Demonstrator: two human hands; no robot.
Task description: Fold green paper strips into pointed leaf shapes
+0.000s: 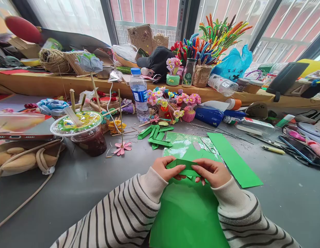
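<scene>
A green strip of paper, folded over on itself into a short, flat, pointed band, is held just above the near edge of the bench, at the middle of the view. The left hand pinches its left end, thumb on top and fingers closed on the paper; the right hand pinches the right end the same way, its fingers narrow and shut on the strip. Both wrists wear striped sleeves.

The step in hand looks like folding or creasing: the strip is doubled and the two hands press it flat from either end. The next move would seem to call for a firm run of the thumbs along the fold, with the edges kept in line so the layers do not slip askew.

The strip is bright, matt green, stiff enough to hold an edge, with one slanted corner showing at the left.

Right under the hands lies a large green sheet, reaching to the lower edge of the view. Just beyond are a glossy green packet and a long green offcut lying slantwise to the right. Further back sits a pile of folded green pieces, much like the one in hand. To the left lies a pink paper flower, and past it a lidded cup with a dark drink. Behind stand a water bottle and a cluster of small bright flowers.
</scene>
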